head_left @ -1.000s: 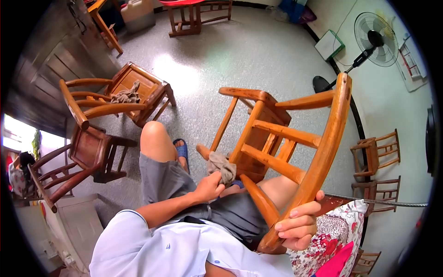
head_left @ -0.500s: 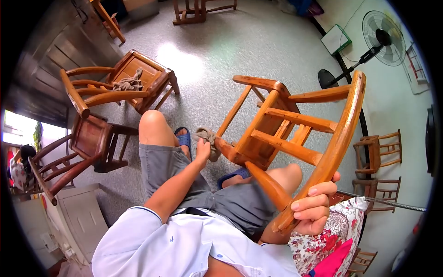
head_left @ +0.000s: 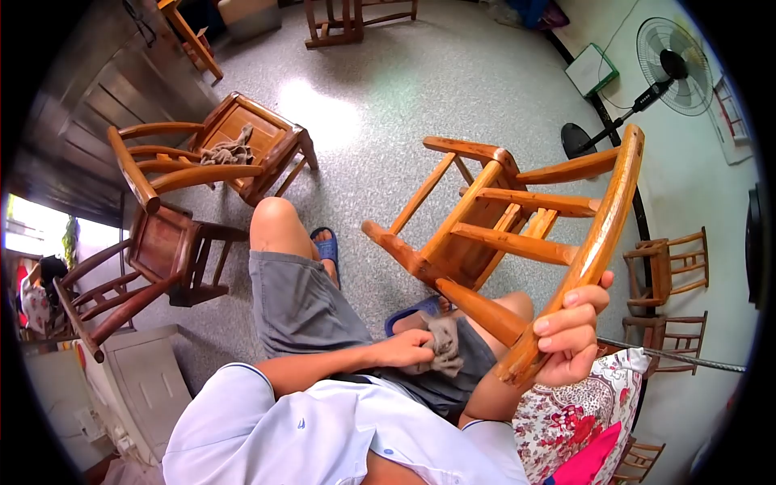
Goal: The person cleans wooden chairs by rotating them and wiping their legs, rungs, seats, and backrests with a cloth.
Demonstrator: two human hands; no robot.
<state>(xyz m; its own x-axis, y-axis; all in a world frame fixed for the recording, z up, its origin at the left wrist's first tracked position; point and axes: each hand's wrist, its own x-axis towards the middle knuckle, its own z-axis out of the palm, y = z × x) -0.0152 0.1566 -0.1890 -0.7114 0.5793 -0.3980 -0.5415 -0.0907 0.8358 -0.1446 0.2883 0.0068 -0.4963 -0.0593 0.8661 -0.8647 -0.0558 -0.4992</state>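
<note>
My left hand grips a crumpled grey-brown cloth over my lap, near the lower end of a wooden chair's back rail. This orange-brown chair is tipped over in front of me, its legs pointing away to the left. My right hand is wrapped round the near end of its long curved top rail. The cloth and the chair look slightly apart, though I cannot be sure they do not touch.
To the left stand another wooden chair with a second cloth on its seat, and a darker chair. A standing fan is at the right wall. Small chairs and a floral fabric lie to my right.
My left hand has drawn the cloth away from the chair's lower leg, back and right over my lap. The chair, still in my right hand, has shifted slightly right.
</note>
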